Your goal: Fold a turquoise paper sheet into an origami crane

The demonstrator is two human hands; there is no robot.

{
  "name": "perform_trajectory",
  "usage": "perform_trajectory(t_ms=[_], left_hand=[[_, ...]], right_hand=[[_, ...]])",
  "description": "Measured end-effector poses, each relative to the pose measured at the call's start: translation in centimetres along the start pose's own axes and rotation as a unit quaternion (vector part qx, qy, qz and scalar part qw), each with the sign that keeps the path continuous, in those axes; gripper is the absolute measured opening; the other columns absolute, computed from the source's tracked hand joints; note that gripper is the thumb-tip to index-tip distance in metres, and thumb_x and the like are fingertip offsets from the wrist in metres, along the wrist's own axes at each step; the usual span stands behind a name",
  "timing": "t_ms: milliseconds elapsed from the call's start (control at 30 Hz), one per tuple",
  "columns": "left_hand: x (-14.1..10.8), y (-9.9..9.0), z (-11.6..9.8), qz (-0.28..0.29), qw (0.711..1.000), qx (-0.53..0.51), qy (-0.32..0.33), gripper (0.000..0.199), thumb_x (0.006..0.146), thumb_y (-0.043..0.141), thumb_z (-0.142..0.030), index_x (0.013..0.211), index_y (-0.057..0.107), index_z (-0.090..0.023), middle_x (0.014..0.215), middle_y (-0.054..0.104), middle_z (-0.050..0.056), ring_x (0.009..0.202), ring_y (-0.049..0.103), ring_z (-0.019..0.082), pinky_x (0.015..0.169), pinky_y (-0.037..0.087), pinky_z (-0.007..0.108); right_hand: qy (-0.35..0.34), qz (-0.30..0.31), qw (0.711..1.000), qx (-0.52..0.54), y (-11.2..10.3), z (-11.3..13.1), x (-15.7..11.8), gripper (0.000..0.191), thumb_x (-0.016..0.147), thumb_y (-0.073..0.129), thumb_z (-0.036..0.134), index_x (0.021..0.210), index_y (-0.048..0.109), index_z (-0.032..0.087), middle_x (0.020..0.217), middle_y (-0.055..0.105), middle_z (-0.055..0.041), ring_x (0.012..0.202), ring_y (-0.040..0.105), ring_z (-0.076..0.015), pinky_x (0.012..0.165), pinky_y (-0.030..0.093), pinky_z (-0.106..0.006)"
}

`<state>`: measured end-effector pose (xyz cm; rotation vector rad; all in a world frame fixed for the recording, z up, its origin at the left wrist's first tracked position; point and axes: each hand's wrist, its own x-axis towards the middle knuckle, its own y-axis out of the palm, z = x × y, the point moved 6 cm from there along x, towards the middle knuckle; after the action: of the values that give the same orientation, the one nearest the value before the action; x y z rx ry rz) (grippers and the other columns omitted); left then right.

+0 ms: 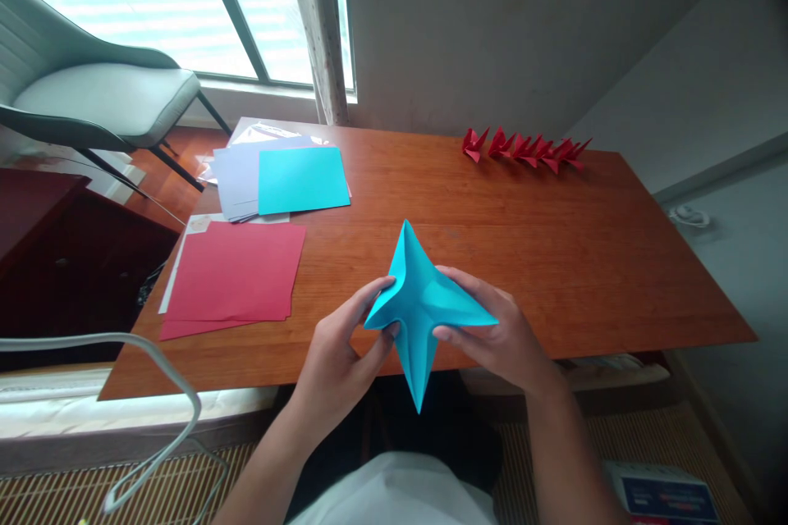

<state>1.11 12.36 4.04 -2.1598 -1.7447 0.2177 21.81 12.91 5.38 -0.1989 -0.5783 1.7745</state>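
A folded sheet of turquoise paper [422,302], shaped like a four-pointed star, is held up over the table's near edge. One point faces away from me, one towards my body, and one to each side. My left hand [345,340] pinches the left point between thumb and fingers. On the other side, my right hand [496,328] grips the right point, thumb on the near side and fingers on the far side. The undersides of the paper and some fingertips are hidden.
On the wooden table [394,180], red paper sheets [237,275] lie at the left. Behind them are a turquoise sheet [304,180] and pale lilac sheets [235,180]. Several red origami figures [526,149] line the back right. A chair [104,98] stands by the window; a white cable [166,369] curves at lower left.
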Motion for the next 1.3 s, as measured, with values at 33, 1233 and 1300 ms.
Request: perform_trajectory(t_ms=[33,1233,1300], left_hand=[[0.0,0.0,-0.2,0.003,1.000,0.012,0.005,0.045,0.093,0.064,-0.025,0.138,0.057,-0.023,0.131,0.070,0.008,0.117,0.068,0.023,0.096,0.056,0.031],[-0.5,0.0,-1.0,0.006,0.998,0.038,0.041,0.052,0.092,0.062,-0.014,0.142,0.052,-0.023,0.125,0.071,0.005,0.106,0.069,0.017,0.091,0.055,0.024],[-0.6,-0.1,-1.1,0.005,0.999,0.034,0.042,0.052,0.092,0.062,-0.014,0.142,0.051,-0.023,0.127,0.070,0.006,0.108,0.069,0.017,0.093,0.054,0.024]], right_hand=[[-0.008,0.013,1.000,-0.003,0.1,0.1,0.1,0.061,0.085,0.078,0.039,0.140,0.056,0.032,0.136,0.067,-0.0050,0.120,0.067,-0.0261,0.097,0.058,-0.037],[0.050,-0.030,0.997,0.055,0.6,-1.3,-0.3,0.040,0.086,0.076,0.040,0.123,0.067,0.028,0.129,0.071,-0.0075,0.122,0.066,-0.0286,0.106,0.053,-0.046],[0.079,-0.041,0.989,0.115,0.9,-2.1,-0.6,0.039,0.084,0.079,0.040,0.120,0.068,0.027,0.125,0.073,-0.0069,0.119,0.068,-0.0284,0.104,0.055,-0.046]])
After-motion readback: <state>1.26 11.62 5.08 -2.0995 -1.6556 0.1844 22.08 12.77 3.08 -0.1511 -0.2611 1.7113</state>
